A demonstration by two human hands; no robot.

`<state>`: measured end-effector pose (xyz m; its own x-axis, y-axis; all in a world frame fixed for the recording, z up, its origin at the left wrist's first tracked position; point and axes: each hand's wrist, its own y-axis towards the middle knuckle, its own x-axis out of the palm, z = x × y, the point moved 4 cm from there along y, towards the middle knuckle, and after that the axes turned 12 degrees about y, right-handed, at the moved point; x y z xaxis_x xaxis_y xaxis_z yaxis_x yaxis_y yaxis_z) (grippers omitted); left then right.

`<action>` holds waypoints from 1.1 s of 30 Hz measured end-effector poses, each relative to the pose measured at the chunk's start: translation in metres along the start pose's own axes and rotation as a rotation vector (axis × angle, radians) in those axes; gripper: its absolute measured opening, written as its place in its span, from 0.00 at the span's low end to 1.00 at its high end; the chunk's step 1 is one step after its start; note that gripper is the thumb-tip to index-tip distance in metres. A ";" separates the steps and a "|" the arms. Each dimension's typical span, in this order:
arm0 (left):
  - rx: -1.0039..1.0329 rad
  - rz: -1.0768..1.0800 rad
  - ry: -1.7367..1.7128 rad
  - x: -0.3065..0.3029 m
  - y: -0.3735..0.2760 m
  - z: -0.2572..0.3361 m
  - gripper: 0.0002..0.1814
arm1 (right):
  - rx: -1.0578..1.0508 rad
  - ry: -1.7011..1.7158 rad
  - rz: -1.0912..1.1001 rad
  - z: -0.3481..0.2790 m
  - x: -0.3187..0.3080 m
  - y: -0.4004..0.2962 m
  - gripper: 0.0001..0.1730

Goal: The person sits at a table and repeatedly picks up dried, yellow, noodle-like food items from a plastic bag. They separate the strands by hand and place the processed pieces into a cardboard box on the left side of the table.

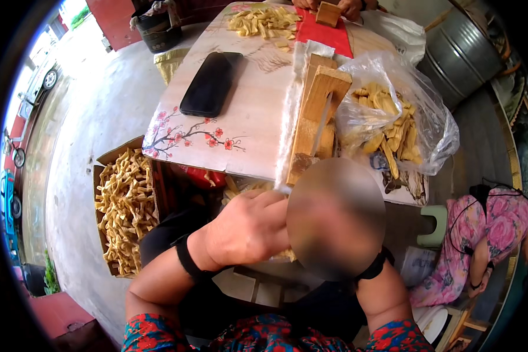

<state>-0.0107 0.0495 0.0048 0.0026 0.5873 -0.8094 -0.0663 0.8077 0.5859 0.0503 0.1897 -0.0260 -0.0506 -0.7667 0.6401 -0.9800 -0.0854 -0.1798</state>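
Observation:
My left hand, with a black band at the wrist, is closed near the front edge of the table, beside the end of a wooden cutting block. Whatever lies between its fingers is hidden. A round blur covers my right hand, just right of the left one, so its fingers and anything in it cannot be made out. The wooden block rests on a white cloth on the flower-printed table. To its right, a clear plastic bag holds yellow dried strips. Under my hands more yellow strips show.
A black smartphone lies on the table, with a strip pile behind it. A cardboard box of knotted yellow pieces stands left. Across the table, a co-worker's hands hold a wooden block. Another person sits right, near a green stool.

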 end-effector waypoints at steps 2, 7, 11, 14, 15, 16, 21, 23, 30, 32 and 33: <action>-0.022 0.113 0.016 0.000 -0.002 0.000 0.26 | -0.091 -0.034 0.067 -0.001 0.000 -0.003 0.08; -0.250 0.215 -0.061 -0.003 -0.002 -0.003 0.21 | -0.523 -0.728 0.244 -0.019 0.021 -0.015 0.06; -0.472 0.148 -0.560 0.001 0.000 -0.003 0.22 | -0.831 -0.998 0.128 -0.021 0.031 -0.017 0.07; -0.505 -0.064 -0.631 0.004 -0.002 -0.012 0.20 | -0.778 -0.968 0.046 -0.015 0.022 -0.013 0.07; -0.516 -0.092 -0.564 0.003 -0.001 -0.010 0.19 | -0.702 -0.917 0.039 -0.011 0.016 -0.010 0.08; -0.527 -0.121 -0.496 0.001 0.002 -0.007 0.18 | -0.749 -0.979 0.022 -0.008 0.013 -0.010 0.11; -0.401 -0.069 -0.108 0.010 -0.003 -0.003 0.13 | -0.714 -1.076 0.072 -0.001 0.017 -0.002 0.11; -0.275 -0.002 -0.055 0.007 -0.004 -0.003 0.11 | -0.543 -1.027 0.104 0.002 0.015 -0.002 0.10; -0.523 0.099 -0.702 0.002 -0.003 -0.017 0.05 | -0.337 -1.074 0.050 0.004 0.014 -0.003 0.16; -0.596 0.092 -0.769 0.002 -0.004 -0.019 0.06 | -0.384 -1.097 -0.053 0.003 0.014 -0.004 0.15; -0.713 0.115 -0.966 0.003 -0.008 -0.019 0.05 | -0.385 -1.009 -0.100 0.004 0.013 -0.006 0.15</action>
<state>-0.0289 0.0442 -0.0034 0.6859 0.6966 -0.2105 -0.6504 0.7166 0.2518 0.0560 0.1773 -0.0194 0.0419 -0.9523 -0.3022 -0.9744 -0.1057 0.1983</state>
